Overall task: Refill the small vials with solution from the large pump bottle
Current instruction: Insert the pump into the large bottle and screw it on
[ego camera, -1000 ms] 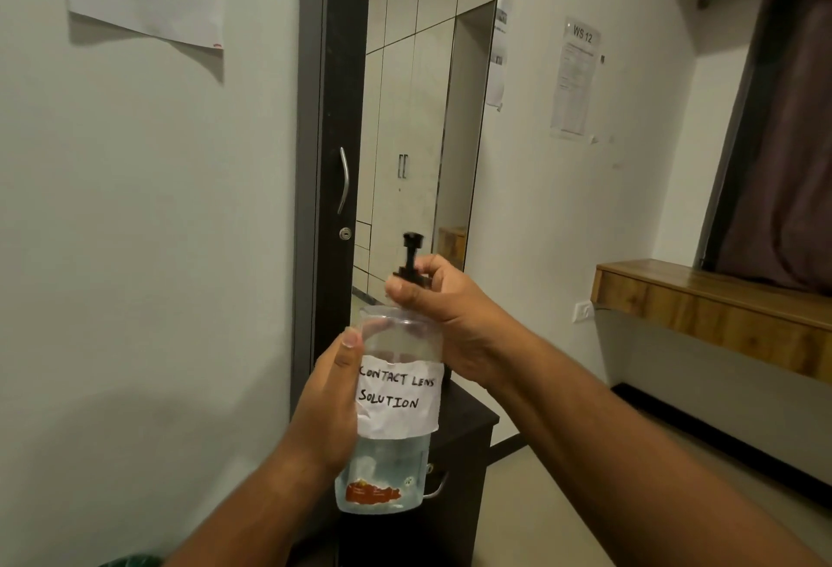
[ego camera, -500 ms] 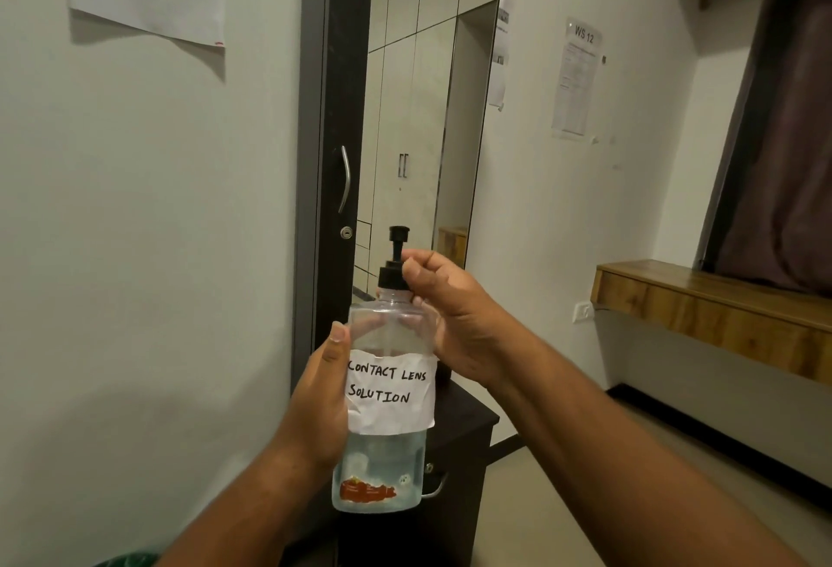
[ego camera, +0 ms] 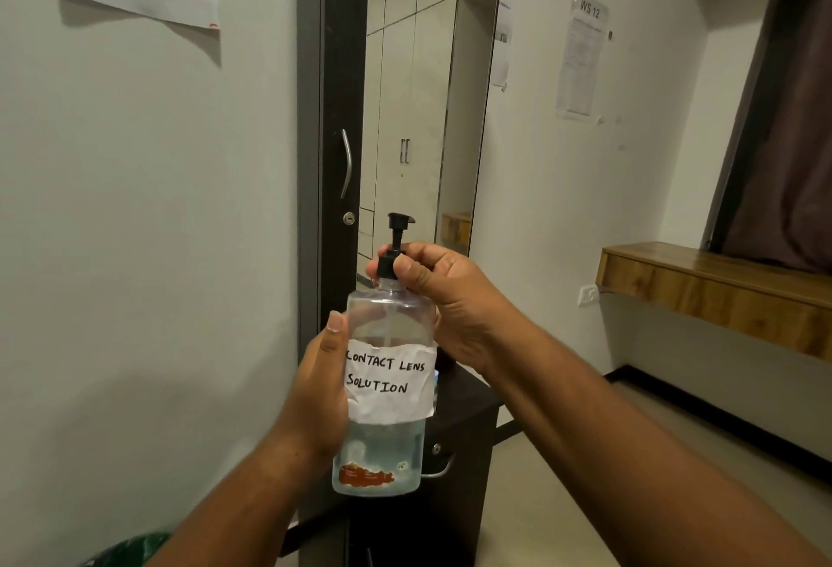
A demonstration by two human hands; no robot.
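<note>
Large pump bottle held upright in mid-air in front of the dark door, just above the dark cabinet. Left hand wraps the bottle's left side, thumb up along the clear wall, beside the paper label reading "CONTACT LENS SOLUTION". Right hand pinches the black pump collar at the neck, fingers curled round it; pump head sticks up above the fingers. Liquid fills the bottle's lower part. Wooden shelf well right of the bottle.
</note>
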